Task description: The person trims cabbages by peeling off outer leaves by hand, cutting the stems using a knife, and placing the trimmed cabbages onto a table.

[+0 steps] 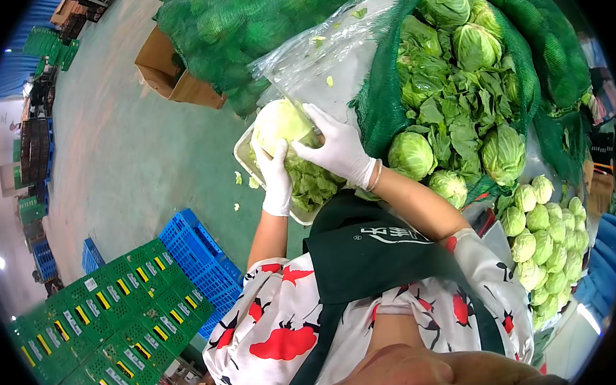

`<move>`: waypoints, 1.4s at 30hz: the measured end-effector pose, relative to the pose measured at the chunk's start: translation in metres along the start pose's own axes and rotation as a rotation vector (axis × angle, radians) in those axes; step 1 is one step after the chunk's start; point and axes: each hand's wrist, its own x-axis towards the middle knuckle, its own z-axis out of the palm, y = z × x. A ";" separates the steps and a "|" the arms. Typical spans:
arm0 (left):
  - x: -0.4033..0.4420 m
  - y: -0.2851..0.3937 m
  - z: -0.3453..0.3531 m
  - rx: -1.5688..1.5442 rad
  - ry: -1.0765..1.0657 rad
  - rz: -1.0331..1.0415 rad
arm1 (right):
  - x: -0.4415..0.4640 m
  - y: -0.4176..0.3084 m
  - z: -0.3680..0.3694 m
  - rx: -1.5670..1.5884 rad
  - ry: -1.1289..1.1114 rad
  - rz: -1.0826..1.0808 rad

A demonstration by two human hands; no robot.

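Both my gloved hands hold a pale, trimmed cabbage (276, 123). My left hand (277, 180) presses on its near side, with thumb and fingers curved against it. My right hand (340, 145) grips its right side; some of its fingertips are hidden behind the cabbage. Below sits a white basket (244, 157) with loose green leaves (311, 182) inside. To the right, a green mesh sack (377, 109) lies open, showing whole cabbages (476, 46) and many loose leaves.
Filled mesh sacks (244, 32) lie ahead, beside clear plastic sheeting (317, 38) and a cardboard box (166, 71). Green crates (108, 307) and a blue pallet (196, 257) stand at lower left. Trimmed cabbages (547, 239) are piled at right. Leaf scraps dot the floor.
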 end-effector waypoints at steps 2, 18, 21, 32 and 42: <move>0.005 -0.005 -0.013 -0.138 -0.049 -0.046 | 0.000 -0.011 -0.013 0.163 -0.019 0.121; 0.009 -0.003 -0.030 1.417 -0.348 0.295 | -0.040 0.050 -0.030 0.342 -0.108 0.414; -0.002 0.010 -0.015 0.831 -0.225 0.417 | -0.028 0.008 -0.036 0.495 -0.144 0.450; -0.001 0.038 0.009 -0.313 -0.346 -0.141 | -0.040 -0.018 -0.040 0.655 -0.063 0.497; -0.002 0.058 -0.010 -0.284 -0.428 -0.210 | -0.042 -0.016 -0.055 0.590 -0.066 0.453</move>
